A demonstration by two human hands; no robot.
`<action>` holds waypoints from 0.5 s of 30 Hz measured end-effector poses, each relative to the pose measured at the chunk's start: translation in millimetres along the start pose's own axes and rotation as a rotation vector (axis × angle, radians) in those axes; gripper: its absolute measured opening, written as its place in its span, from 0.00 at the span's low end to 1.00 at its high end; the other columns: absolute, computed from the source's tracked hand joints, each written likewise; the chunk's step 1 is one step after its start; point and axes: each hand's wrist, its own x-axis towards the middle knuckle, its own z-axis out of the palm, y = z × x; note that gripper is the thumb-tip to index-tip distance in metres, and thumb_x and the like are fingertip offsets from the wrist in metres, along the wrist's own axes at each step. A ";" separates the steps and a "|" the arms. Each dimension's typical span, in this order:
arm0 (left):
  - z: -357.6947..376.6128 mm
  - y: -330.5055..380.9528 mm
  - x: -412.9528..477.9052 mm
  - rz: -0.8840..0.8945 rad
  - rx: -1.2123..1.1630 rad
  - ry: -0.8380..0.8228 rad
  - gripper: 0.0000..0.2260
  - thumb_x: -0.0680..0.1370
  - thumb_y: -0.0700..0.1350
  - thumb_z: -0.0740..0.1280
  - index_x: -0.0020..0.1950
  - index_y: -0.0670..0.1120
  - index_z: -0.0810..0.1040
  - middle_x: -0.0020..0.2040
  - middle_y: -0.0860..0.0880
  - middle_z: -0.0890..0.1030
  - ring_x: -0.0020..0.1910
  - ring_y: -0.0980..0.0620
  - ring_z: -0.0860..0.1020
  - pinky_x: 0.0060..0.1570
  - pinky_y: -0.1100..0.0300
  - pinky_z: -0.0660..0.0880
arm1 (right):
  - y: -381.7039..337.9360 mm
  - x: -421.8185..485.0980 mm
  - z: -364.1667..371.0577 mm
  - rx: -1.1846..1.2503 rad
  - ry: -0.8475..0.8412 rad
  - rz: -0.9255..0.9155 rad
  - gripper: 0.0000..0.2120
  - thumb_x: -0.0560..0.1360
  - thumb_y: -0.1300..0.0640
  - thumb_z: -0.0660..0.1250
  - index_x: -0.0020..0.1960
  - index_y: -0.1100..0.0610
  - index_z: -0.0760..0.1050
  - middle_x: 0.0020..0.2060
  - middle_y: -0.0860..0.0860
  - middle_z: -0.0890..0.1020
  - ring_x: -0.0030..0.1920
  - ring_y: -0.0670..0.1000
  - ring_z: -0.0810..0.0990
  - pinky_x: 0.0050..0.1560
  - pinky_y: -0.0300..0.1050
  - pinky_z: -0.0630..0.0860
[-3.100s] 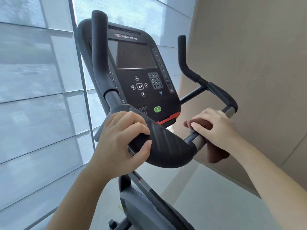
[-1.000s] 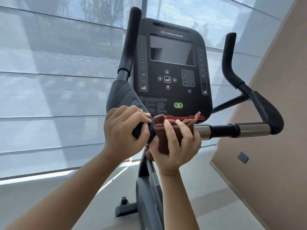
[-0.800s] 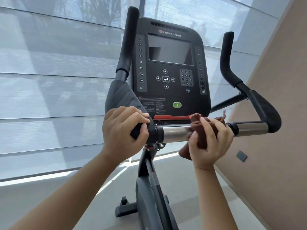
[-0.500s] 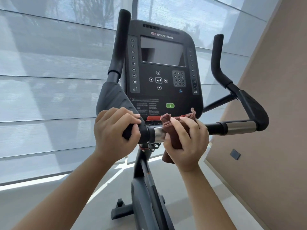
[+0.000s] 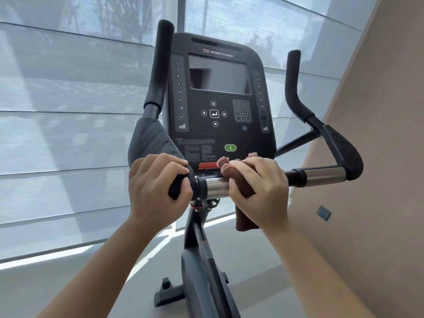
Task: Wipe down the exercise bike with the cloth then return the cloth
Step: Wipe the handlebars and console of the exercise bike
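Wiping step in hand; return of cloth not yet begun. Right hand (image 5: 260, 191) is gripping the brown cloth (image 5: 241, 182), fingers (image 5: 236, 190) closed around it and the horizontal handlebar (image 5: 321, 176), just right of the bike's centre post. Cloth tail is hanging below the bar. Left hand (image 5: 158, 187) is clasping the black grip at the bar's left end, fingers curled shut, bracing the exercise bike (image 5: 220, 99). Next move, as judged: sliding the cloth rightward along the chrome section toward the padded right end, keeping wrap pressure; console and uprights likely remaining.
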 end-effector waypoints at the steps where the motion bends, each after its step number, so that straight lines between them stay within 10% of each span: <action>1: 0.2 3.3 -1.1 0.011 0.017 -0.017 0.08 0.70 0.42 0.63 0.35 0.41 0.79 0.41 0.47 0.82 0.40 0.46 0.77 0.42 0.52 0.68 | 12.7 -2.5 -4.2 -0.007 -0.004 -0.016 0.12 0.72 0.53 0.63 0.48 0.56 0.81 0.41 0.54 0.82 0.43 0.56 0.79 0.45 0.49 0.75; 15: 78.5 110.3 5.2 0.012 -0.099 -0.189 0.09 0.72 0.44 0.66 0.48 0.43 0.81 0.50 0.46 0.81 0.50 0.45 0.78 0.46 0.53 0.70 | 81.2 -24.5 -20.6 -0.131 0.045 0.083 0.10 0.72 0.52 0.66 0.48 0.56 0.81 0.43 0.54 0.83 0.46 0.58 0.79 0.49 0.52 0.75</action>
